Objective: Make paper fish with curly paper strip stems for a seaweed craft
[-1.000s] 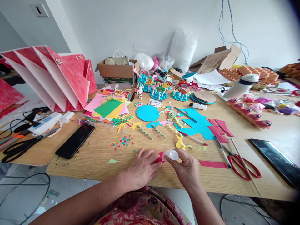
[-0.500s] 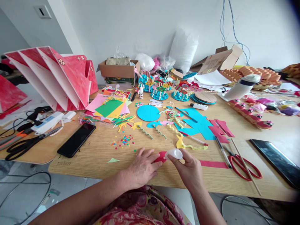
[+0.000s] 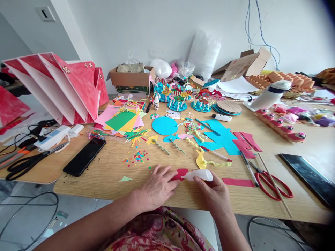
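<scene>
My right hand (image 3: 215,190) is closed round a small white glue bottle (image 3: 201,175). The bottle lies nearly level, its narrow nozzle pointing left at a red paper cutout (image 3: 180,173). My left hand (image 3: 160,184) holds the left end of that cutout at the table's near side, with thumb and fingertips at its edge. Part of the cutout is hidden under the fingers. Just beyond are a yellow paper fish (image 3: 201,159) with a wavy strip and a scatter of coloured paper dots (image 3: 138,157). A red paper strip (image 3: 238,182) lies right of my right hand.
Red-handled scissors (image 3: 272,184), a thin stick (image 3: 274,186) and a tablet (image 3: 306,177) lie at the right. At the left are a black phone (image 3: 85,157) and black scissors (image 3: 28,164). A blue paper circle (image 3: 164,126) and coloured sheets (image 3: 121,121) lie farther back.
The glue bottle has tipped and swung with my right hand, its base now farther right and lower, the nozzle at the red cutout. My left hand has stayed almost in place.
</scene>
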